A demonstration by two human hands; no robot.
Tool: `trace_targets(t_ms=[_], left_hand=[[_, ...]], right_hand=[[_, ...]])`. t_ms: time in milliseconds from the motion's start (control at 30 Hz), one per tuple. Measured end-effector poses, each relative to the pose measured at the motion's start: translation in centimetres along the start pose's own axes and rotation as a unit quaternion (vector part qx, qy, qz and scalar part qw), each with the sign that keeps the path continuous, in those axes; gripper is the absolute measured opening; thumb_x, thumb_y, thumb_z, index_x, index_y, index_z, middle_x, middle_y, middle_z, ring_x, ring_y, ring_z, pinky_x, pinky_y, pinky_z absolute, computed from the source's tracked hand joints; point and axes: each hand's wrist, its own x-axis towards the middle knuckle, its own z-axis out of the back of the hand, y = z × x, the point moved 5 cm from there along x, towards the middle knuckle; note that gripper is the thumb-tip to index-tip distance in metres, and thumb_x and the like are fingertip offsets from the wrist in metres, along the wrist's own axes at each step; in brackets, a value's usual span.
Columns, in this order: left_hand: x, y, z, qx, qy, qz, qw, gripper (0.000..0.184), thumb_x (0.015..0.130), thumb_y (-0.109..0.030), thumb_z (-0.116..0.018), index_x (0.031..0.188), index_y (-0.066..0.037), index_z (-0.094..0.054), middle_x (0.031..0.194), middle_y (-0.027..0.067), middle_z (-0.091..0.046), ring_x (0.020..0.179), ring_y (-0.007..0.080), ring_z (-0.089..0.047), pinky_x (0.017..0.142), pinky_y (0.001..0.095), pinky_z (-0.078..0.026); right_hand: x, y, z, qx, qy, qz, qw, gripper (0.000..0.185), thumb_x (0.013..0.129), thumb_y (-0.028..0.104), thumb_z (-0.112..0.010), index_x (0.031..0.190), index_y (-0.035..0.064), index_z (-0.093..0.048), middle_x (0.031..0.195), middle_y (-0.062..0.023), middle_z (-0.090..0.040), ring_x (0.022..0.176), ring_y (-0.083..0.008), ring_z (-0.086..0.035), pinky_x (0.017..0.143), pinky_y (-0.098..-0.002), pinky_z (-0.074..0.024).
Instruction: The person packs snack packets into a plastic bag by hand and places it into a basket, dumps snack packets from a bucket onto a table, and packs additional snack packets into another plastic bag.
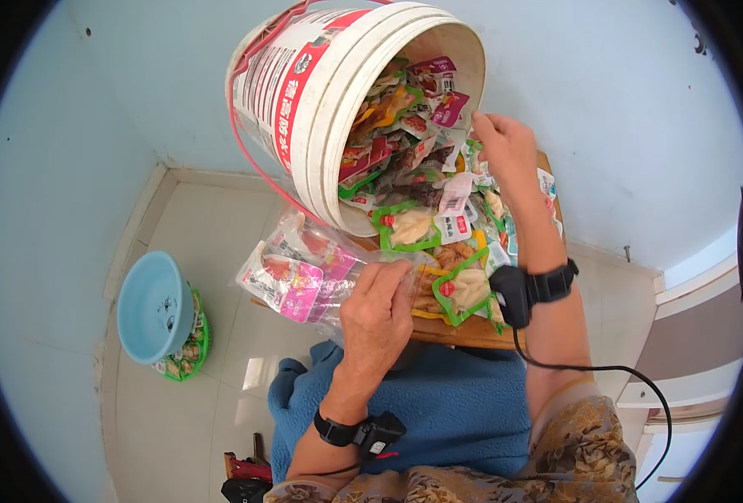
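Observation:
My left hand point(377, 310) is closed on a clear plastic bag point(338, 289) with pink and white snack packets point(300, 277) inside, left of the table. My right hand point(506, 147) reaches to the right lip of a white bucket point(325, 109). Its fingers are bent together at the lip; whether they pinch the rim or a packet is hidden. The bucket is tipped over, its mouth facing me and full of sealed packets point(413, 142). More packets lie spread before it, among them a green-edged one point(468, 289) near my left hand.
The packets lie on a small wooden table point(439, 333) at my lap. On the tiled floor point(229, 335) to the left, a blue basin point(153, 306) sits over a green basket point(194, 352) of packets. A cable point(631, 369) hangs from my right wrist strap. Walls stand close behind the bucket.

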Motion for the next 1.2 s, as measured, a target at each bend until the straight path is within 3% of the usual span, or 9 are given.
trace_targets(t_ms=[67,133,267,367,433,500,733,867,1200], left_hand=[[-0.1,0.0,0.0,-0.002,0.009,0.007,1.0,0.02,0.081,0.006,-0.065,0.1,-0.001,-0.065,0.088,0.0133,-0.064,0.071,0.0285,-0.064,0.062,0.0341,-0.051],[-0.1,0.2,0.0,-0.003,0.015,0.016,1.0,0.021,0.082,0.004,-0.065,0.102,-0.002,-0.064,0.09,0.0141,-0.064,0.077,0.034,-0.065,0.065,0.0382,-0.053],[-0.3,0.3,-0.1,-0.001,0.021,0.018,1.0,0.021,0.082,0.003,-0.066,0.102,-0.002,-0.064,0.091,0.0133,-0.064,0.076,0.0333,-0.065,0.064,0.0381,-0.054],[-0.2,0.3,0.0,-0.002,0.023,0.017,1.0,0.02,0.083,0.002,-0.067,0.102,-0.002,-0.064,0.09,0.013,-0.064,0.075,0.0329,-0.065,0.063,0.0378,-0.054],[-0.1,0.3,-0.1,-0.003,0.024,0.018,1.0,0.02,0.083,0.002,-0.067,0.102,-0.002,-0.064,0.09,0.013,-0.064,0.075,0.0328,-0.065,0.063,0.0376,-0.054],[-0.1,0.2,0.0,-0.007,-0.001,0.008,1.0,0.018,0.081,0.008,-0.064,0.097,0.0,-0.066,0.084,0.0128,-0.064,0.065,0.0237,-0.063,0.058,0.0305,-0.049],[-0.1,0.5,0.2,-0.012,0.005,0.009,1.0,0.018,0.081,0.008,-0.064,0.097,0.0,-0.066,0.083,0.0136,-0.064,0.064,0.0237,-0.061,0.057,0.0313,-0.048],[-0.1,0.3,0.6,-0.03,-0.017,0.004,0.999,0.018,0.081,0.007,-0.064,0.098,0.0,-0.066,0.084,0.014,-0.064,0.065,0.0253,-0.062,0.058,0.0319,-0.049],[-0.4,0.1,1.2,-0.016,-0.026,0.014,0.999,0.025,0.079,0.006,-0.065,0.103,-0.003,-0.065,0.091,0.0136,-0.064,0.074,0.0322,-0.065,0.061,0.0366,-0.053]], right_hand=[[1.9,-0.2,-0.8,-0.034,0.007,-0.007,0.999,0.038,0.088,0.032,-0.066,0.089,-0.0055,-0.07,0.072,-0.009,-0.067,0.054,-0.0137,-0.056,0.051,-0.0286,-0.043],[2.5,-0.9,-2.5,0.108,0.058,-0.173,0.977,0.037,0.087,0.031,-0.068,0.084,-0.0065,-0.069,0.07,-0.0117,-0.066,0.053,-0.0165,-0.053,0.048,-0.0304,-0.0404],[4.3,-2.2,-4.5,0.157,0.077,-0.211,0.962,0.034,0.084,0.027,-0.073,0.081,-0.0065,-0.067,0.069,-0.0111,-0.064,0.052,-0.0181,-0.051,0.047,-0.0323,-0.0392],[5.0,-1.6,-4.9,0.138,0.07,-0.156,0.976,0.027,0.083,0.027,-0.076,0.075,0.0053,-0.061,0.066,-0.0058,-0.062,0.047,-0.0086,-0.041,0.039,-0.0273,-0.0278],[5.9,-3.0,-5.2,0.139,0.046,-0.193,0.97,0.024,0.078,0.016,-0.078,0.08,-0.0053,-0.066,0.071,-0.0076,-0.063,0.054,-0.0173,-0.053,0.049,-0.0345,-0.0424],[6.1,-3.5,-5.4,0.164,0.041,-0.196,0.966,0.024,0.078,0.016,-0.078,0.081,-0.0052,-0.067,0.071,-0.0075,-0.063,0.054,-0.0172,-0.054,0.05,-0.034,-0.0441],[1.8,0.2,0.6,0.274,-0.017,-0.092,0.957,0.017,0.087,0.013,-0.068,0.088,-0.0041,-0.069,0.08,-0.0072,-0.067,0.069,-0.0142,-0.062,0.059,-0.032,-0.051],[-6.0,2.5,6.2,0.287,0.007,-0.031,0.957,0.027,0.094,0.014,-0.06,0.108,-0.009,-0.063,0.1,-0.0119,-0.069,0.086,-0.0173,-0.068,0.075,-0.0337,-0.058],[-24.3,-1.8,6.6,0.382,0.173,-0.312,0.853,0.025,0.095,0.01,-0.059,0.112,-0.0079,-0.064,0.101,-0.0182,-0.07,0.083,-0.0251,-0.072,0.065,-0.0399,-0.0634]])
